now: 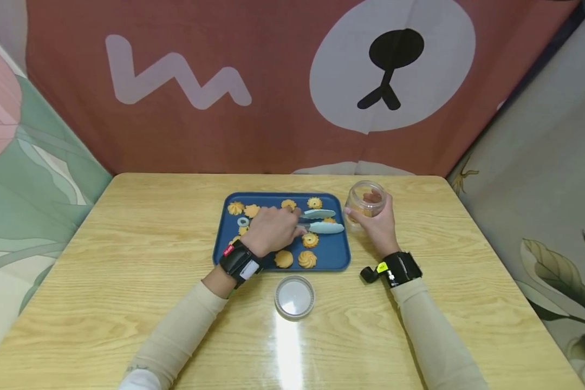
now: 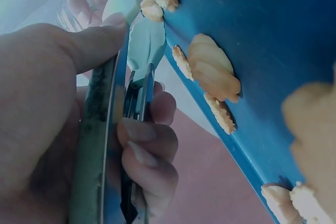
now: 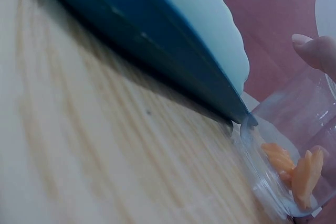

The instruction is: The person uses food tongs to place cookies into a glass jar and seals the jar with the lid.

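My left hand (image 1: pixel 273 227) grips a pair of tongs with pale blue scalloped tips (image 1: pixel 326 228) over the blue tray (image 1: pixel 331 257). The tips point right and stand apart, and a cookie shows between them in the head view. Thumb and curled fingers lie on opposite sides of the metal handles (image 2: pixel 92 145) in the left wrist view. To the right of the tray, my right hand (image 1: pixel 384 230) holds a clear jar (image 1: pixel 358 199) with its mouth uncovered. Some cookies (image 3: pixel 307 174) lie at the bottom of the jar, which stands close beside the tray's edge.
Several golden cookies (image 1: pixel 307 259) are spread over the tray, some hidden under my left hand. A round clear-rimmed lid (image 1: pixel 294 298) lies on the wooden table (image 1: pixel 151 244) in front of the tray. A printed cloth (image 1: pixel 273 141) hangs behind the table.
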The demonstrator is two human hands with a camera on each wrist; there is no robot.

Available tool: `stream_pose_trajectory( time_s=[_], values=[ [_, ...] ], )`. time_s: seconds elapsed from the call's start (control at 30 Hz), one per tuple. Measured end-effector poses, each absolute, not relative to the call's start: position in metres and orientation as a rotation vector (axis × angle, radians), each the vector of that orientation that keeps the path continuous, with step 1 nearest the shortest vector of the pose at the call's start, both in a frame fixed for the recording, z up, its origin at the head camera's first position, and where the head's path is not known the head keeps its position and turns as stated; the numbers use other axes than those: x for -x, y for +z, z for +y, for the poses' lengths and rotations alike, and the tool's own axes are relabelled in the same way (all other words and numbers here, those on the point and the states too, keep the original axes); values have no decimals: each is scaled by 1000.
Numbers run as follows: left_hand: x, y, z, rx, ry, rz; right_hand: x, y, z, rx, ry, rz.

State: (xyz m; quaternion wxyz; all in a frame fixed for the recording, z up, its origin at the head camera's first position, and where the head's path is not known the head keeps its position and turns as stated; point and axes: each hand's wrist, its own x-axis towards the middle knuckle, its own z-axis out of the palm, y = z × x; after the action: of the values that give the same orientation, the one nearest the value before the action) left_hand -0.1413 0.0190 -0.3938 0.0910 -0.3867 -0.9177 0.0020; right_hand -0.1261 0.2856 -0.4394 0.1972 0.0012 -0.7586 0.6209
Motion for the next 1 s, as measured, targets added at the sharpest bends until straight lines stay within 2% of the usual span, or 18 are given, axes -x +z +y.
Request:
stream_pose_trajectory(
  time_s=[1.0],
  values=[
    [140,-391,22,1076,11,-2577,123,-439,288,4,1719,-2136]
  ],
)
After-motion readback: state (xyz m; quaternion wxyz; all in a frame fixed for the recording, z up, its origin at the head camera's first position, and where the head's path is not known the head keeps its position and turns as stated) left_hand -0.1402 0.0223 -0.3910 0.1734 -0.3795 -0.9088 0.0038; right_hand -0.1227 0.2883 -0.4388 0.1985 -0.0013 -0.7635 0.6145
